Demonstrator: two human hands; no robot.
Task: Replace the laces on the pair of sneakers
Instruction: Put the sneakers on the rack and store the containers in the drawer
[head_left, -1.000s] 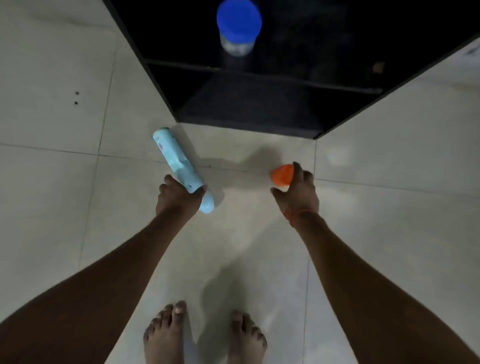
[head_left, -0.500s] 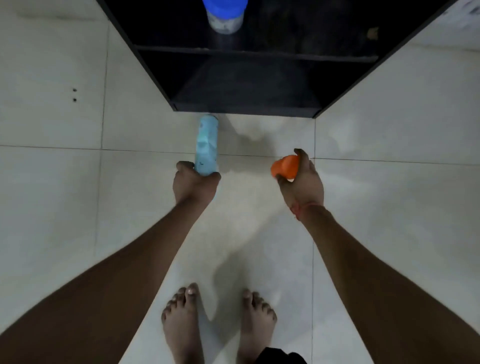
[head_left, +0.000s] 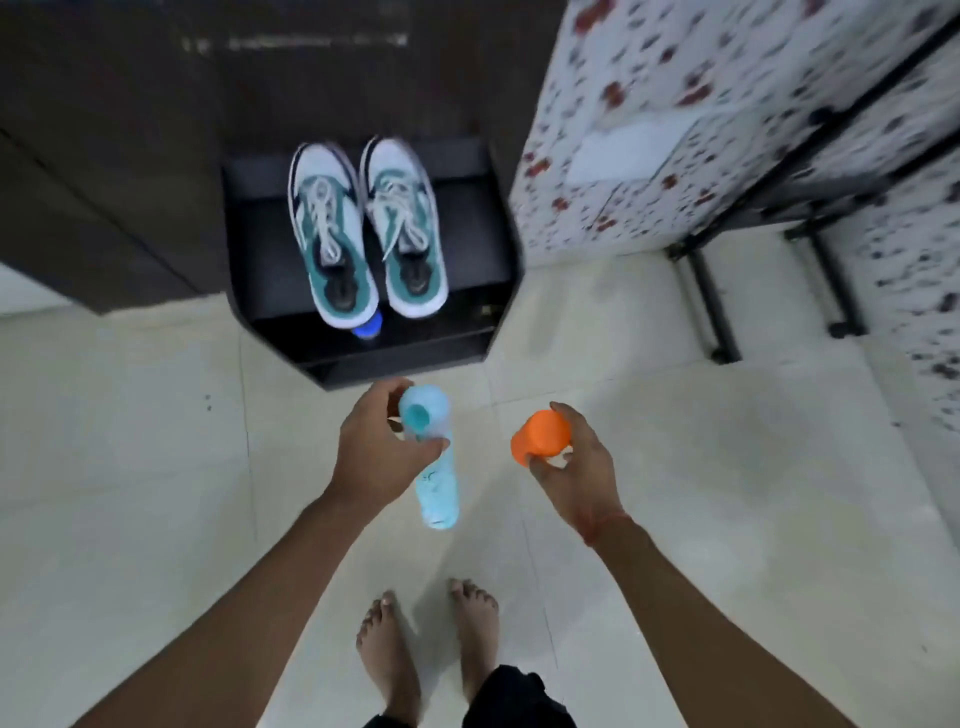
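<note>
A pair of white and teal sneakers stands side by side on top of a black shelf unit (head_left: 244, 244), the left sneaker (head_left: 332, 234) and the right sneaker (head_left: 408, 226) both laced with pale laces, toes pointing away. My left hand (head_left: 371, 447) grips a light blue bottle (head_left: 436, 483) near its top, held upright over the floor. My right hand (head_left: 571, 467) holds a small orange cup-like thing (head_left: 540, 435). Both hands hover in front of the shelf, below the sneakers.
A jar with a blue lid (head_left: 368, 328) peeks out on a lower shelf under the left sneaker. A floral-covered piece of furniture (head_left: 727, 119) on black legs stands at right. Dark wood panels fill the back. My bare feet (head_left: 426, 649) stand on pale floor tiles.
The view has risen, bringing the sneakers on the shelf top into sight. My left hand has turned the blue bottle upright, and both hands have lifted.
</note>
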